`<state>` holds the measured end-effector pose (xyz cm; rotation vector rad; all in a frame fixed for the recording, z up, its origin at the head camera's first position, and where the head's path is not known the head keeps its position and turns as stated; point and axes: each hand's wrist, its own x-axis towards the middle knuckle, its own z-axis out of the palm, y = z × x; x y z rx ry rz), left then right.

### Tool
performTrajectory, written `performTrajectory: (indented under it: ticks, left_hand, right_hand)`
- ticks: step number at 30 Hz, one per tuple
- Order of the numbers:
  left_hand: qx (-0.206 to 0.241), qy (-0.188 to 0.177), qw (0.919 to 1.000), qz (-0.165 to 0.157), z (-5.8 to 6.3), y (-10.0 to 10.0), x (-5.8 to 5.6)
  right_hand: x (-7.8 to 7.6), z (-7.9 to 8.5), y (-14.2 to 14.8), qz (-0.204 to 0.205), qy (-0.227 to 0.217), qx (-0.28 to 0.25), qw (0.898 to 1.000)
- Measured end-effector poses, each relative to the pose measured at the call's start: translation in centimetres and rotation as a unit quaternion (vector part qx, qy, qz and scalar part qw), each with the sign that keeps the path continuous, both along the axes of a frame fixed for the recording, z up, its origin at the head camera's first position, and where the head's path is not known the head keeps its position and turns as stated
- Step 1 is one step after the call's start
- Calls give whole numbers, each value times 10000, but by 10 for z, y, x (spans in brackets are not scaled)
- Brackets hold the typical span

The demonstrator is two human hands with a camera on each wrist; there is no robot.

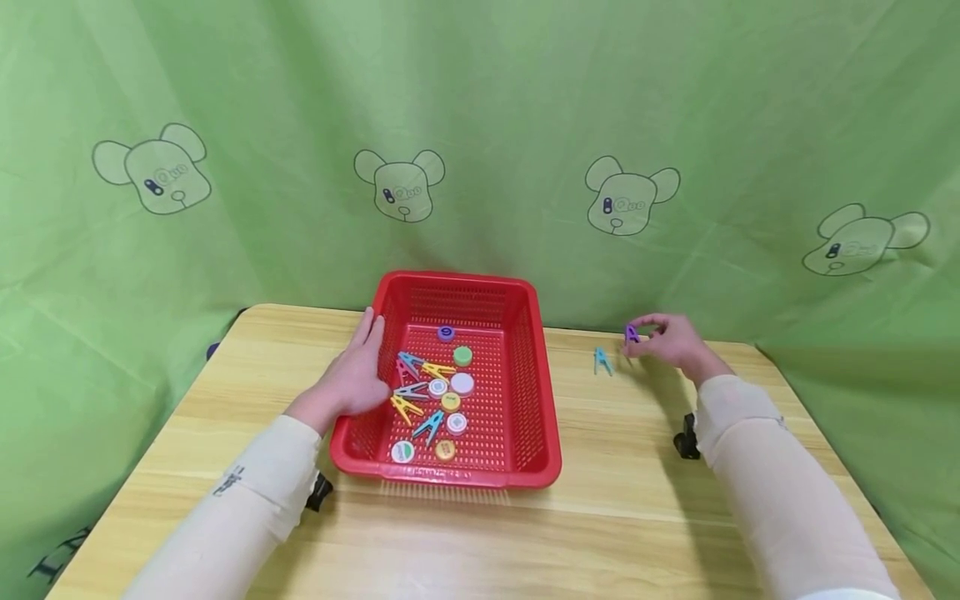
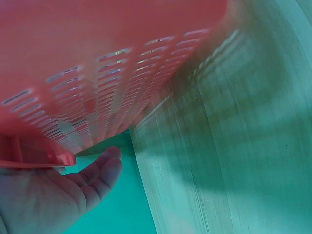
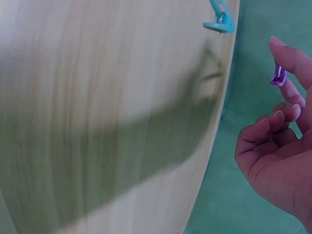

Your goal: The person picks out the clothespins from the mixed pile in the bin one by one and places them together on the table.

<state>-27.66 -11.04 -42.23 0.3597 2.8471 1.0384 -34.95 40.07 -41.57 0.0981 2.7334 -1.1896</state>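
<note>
In the head view, my right hand [image 1: 671, 342] pinches a small purple clothespin [image 1: 632, 334] between thumb and forefinger above the table's far right part. The right wrist view shows the purple clothespin [image 3: 279, 75] at the fingertips, with the other fingers curled loosely below. A light blue clothespin [image 1: 603, 361] is just left of that hand. My left hand [image 1: 348, 375] rests on the left rim of a red plastic basket [image 1: 551, 417], its fingers extended along the edge. From the left wrist, that hand [image 2: 53, 195] appears beside the basket's rim, fingers relaxed.
Inside the basket lie several clothespins, among them a yellow one [image 1: 406, 408] and a blue one [image 1: 429, 427], and several round bottle caps, including a green one [image 1: 462, 356]. The wooden table [image 1: 600, 517] ends at a green curtain [image 1: 510, 100] behind.
</note>
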Motion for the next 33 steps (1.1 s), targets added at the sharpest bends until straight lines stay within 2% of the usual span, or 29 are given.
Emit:
performTrajectory:
  ticks: [14, 25, 33]
  left_hand:
    - [62, -37, 10000, 31, 0, 0, 2]
    - [-62, 5, 10000, -6, 2, 2, 1]
    - [-58, 6, 10000, 21, 0, 0, 0]
  right_hand:
    - [3, -18, 4, -37, -182, -99, 9998]
    - [-1, -40, 15, -155, -264, -5, 9995]
    - [-2, -53, 16, -58, 0, 355, 9994]
